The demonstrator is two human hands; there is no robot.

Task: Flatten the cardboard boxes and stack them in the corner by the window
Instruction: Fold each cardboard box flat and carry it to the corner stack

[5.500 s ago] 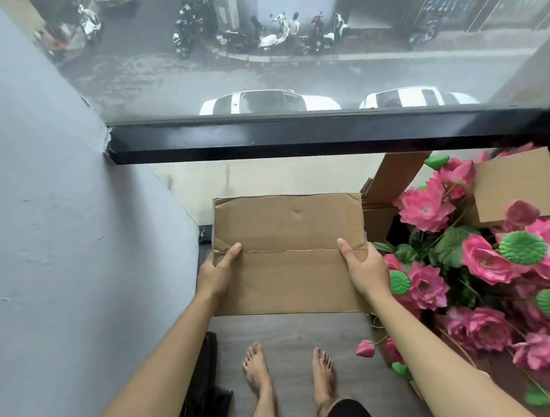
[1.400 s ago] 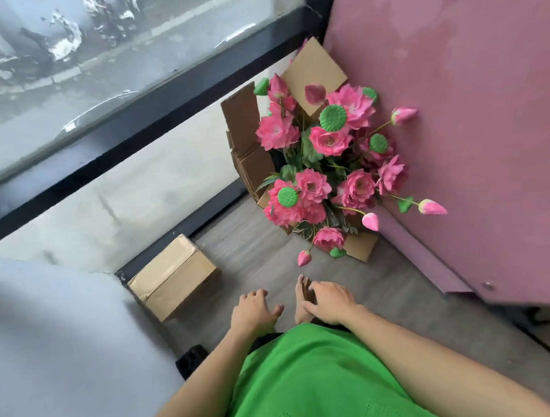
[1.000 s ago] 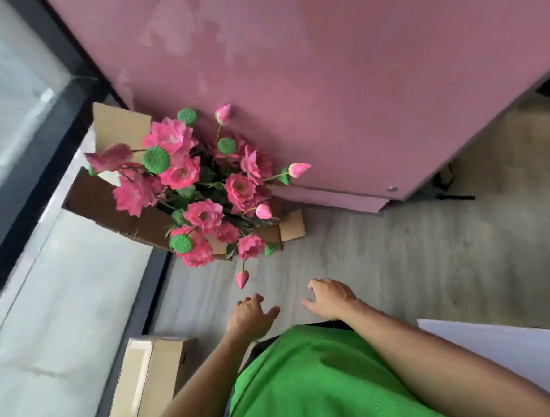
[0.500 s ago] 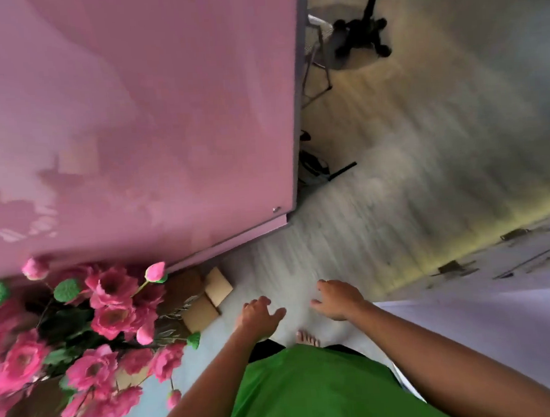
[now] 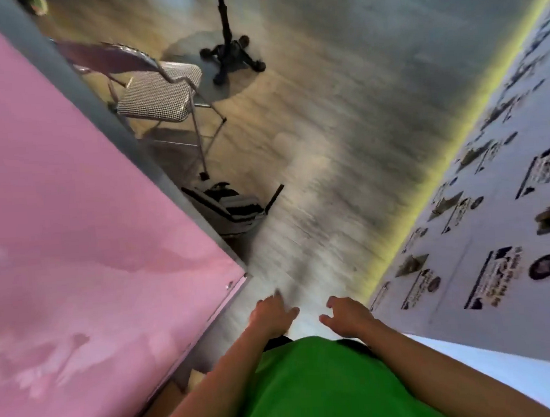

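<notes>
Head view, blurred. Left hand [image 5: 271, 316] and right hand [image 5: 347, 313] both empty, fingers loosely spread. No cardboard boxes in sight. Risk, as I judge it: clipping the folding chair [image 5: 160, 96] or bag [image 5: 231, 207] left along the pink panel [image 5: 68, 221]. Stand base [image 5: 230, 54] far; printed wall [image 5: 493, 227] right.

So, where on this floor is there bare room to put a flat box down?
The widest bare floor lies between the folding chair and the printed wall. A narrower strip runs ahead of both hands. It is crowded beside the pink panel, where the chair, a striped bag and a wheeled stand sit.
</notes>
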